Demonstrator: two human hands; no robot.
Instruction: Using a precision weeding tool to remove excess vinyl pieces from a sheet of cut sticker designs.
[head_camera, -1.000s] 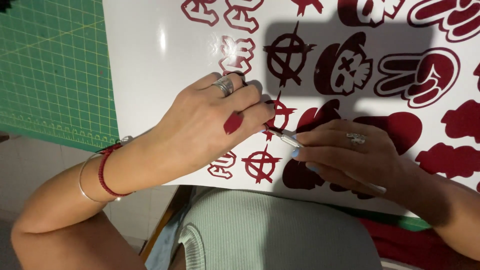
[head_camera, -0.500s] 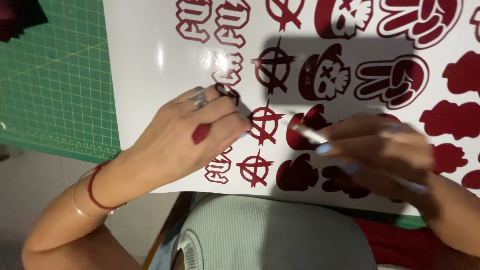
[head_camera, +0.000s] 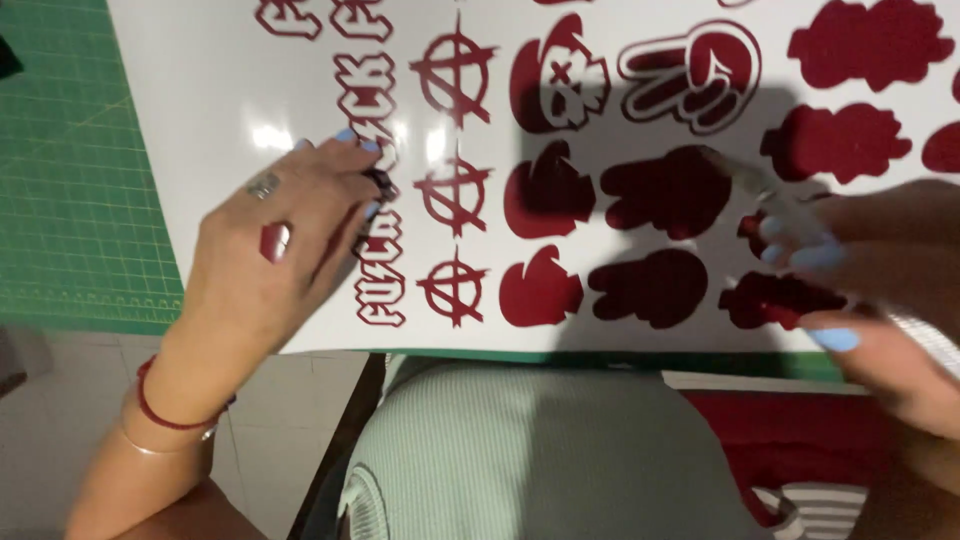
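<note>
A white vinyl sheet (head_camera: 230, 90) covered with dark red cut-out stickers lies on a green cutting mat (head_camera: 70, 170). My left hand (head_camera: 250, 280) rests on the sheet's left part, beside a column of outlined letter stickers (head_camera: 378, 270). Its fingertips pinch a small dark vinyl scrap (head_camera: 380, 182). A red vinyl scrap (head_camera: 273, 242) sticks to the back of that hand. My right hand (head_camera: 870, 260), blurred, hovers over the sheet's right side gripping a thin metal pick tool (head_camera: 745, 180), whose tip points at a solid red shape.
The sheet's near edge overhangs the table edge (head_camera: 345, 440). Below it are my pale green ribbed top (head_camera: 540, 460), red cloth (head_camera: 790, 440) at the right and a tiled floor (head_camera: 60, 400) at the left. A red bracelet circles my left wrist.
My right hand has pulled away to the right with the tool, opening a wide gap between the hands. My left hand has slid left to the letter stickers.
</note>
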